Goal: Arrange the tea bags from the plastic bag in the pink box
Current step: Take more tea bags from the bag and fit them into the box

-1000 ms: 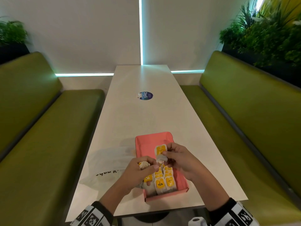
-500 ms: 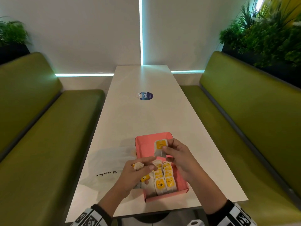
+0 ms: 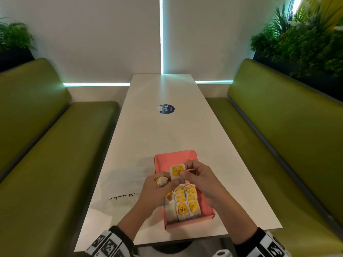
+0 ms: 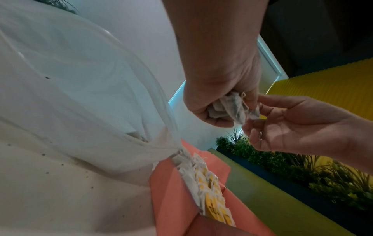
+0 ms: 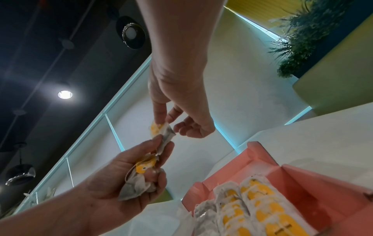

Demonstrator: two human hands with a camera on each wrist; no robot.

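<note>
right hand grip pinches one tea bag upright above pink box; left hand clutches spare bags.

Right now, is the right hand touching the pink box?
Apart. The head view shows the right hand raised above the pink box, pinching a tea bag.

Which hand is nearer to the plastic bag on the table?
Left. The left hand hovers by the pink box's left edge, right beside the plastic bag, clutching tea bags. The right hand is over the box, farther from it.
</note>
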